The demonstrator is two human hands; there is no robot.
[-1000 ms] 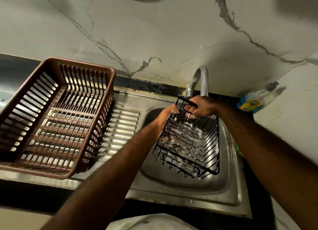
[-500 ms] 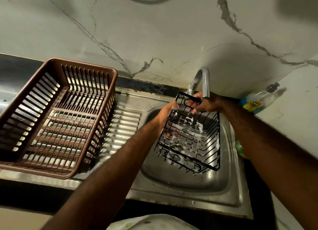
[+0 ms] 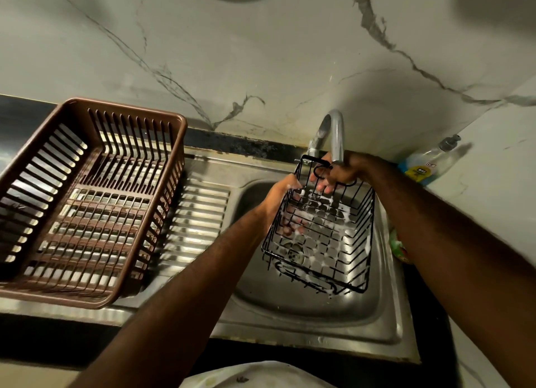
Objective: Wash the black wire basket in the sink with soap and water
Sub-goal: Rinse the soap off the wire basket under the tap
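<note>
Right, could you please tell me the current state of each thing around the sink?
black wire basket: tilted, foamy, held over the sink.
left hand: grips the basket's left side.
right hand: grips its top rim, below the faucet.
faucet: flow cannot be told.
brown plastic basket: upright on the drainboard.
soap bottle: leaning in the wall corner.

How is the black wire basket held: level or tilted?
Tilted: right hand holds the black wire basket by its far end; near end low over the steel sink.
</note>
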